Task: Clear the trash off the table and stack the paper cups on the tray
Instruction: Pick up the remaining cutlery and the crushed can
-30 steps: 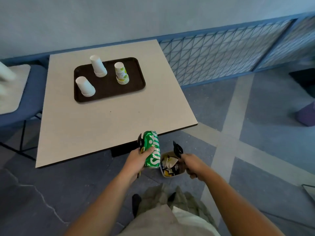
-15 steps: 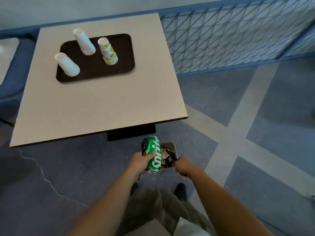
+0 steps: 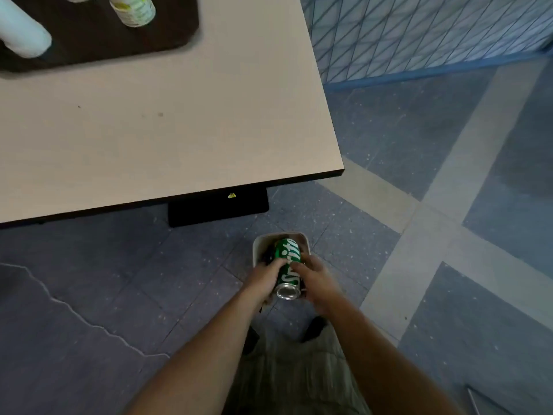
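Note:
A green Sprite can (image 3: 288, 259) lies tilted, top end down in a small beige container (image 3: 261, 244) of trash that is held low over the floor. My left hand (image 3: 264, 280) grips the can's left side. My right hand (image 3: 317, 283) holds the container's right edge, its thumb against the can. At the top left, the dark brown tray (image 3: 167, 34) on the beige table (image 3: 179, 115) carries an upturned white paper cup (image 3: 24, 37) and a green-printed cup stack (image 3: 134, 10), both cut off by the frame edge.
The table's black foot (image 3: 218, 206) stands just beyond the container. A blue mesh railing (image 3: 419, 31) runs along the right behind the table. My legs and shoes are below my hands, on the grey-blue tiled floor (image 3: 389, 130).
My view has tipped down and moved closer to the floor. The can went from upright beside the container to tilted into it, and my right hand closed in next to it.

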Demonstrator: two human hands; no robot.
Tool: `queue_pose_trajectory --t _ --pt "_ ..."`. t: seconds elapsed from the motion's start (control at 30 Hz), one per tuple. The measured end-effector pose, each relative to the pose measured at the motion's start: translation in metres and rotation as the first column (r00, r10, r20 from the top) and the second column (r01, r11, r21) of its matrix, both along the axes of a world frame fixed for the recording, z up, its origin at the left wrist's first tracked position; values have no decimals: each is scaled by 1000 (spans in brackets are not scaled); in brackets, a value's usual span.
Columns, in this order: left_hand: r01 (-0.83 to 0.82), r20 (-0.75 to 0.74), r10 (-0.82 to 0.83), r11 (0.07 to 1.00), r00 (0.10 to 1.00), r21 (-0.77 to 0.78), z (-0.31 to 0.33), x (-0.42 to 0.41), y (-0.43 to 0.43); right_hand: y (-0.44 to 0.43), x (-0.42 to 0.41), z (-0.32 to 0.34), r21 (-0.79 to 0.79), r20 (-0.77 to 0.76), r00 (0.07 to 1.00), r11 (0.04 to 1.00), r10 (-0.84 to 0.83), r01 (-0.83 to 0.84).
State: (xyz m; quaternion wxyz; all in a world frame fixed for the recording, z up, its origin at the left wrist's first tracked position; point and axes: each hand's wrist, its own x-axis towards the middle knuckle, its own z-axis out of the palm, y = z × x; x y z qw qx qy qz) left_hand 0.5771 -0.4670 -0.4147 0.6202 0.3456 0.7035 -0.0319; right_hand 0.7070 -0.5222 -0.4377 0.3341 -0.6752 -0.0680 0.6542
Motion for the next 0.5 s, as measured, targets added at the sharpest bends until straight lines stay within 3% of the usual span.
queue_pose_trajectory --t 0.1,0.3,0.43,0.5 --pt "-74 -4 74 995 997 -59 -37 -1 8 5 4 -36 -67 12 998 996 -57 58" --pt "-211 128 234 962 964 -173 -87 -1 23 30 13 -101 -242 73 989 964 126 -105" --pt "-206 60 205 979 977 10 -110 -20 32 44 14 -97 -206 163 942 943 295 -260" --pt "-97 24 95 986 995 136 -92 -22 31 42 13 -88 -179 218 908 929 358 -324"
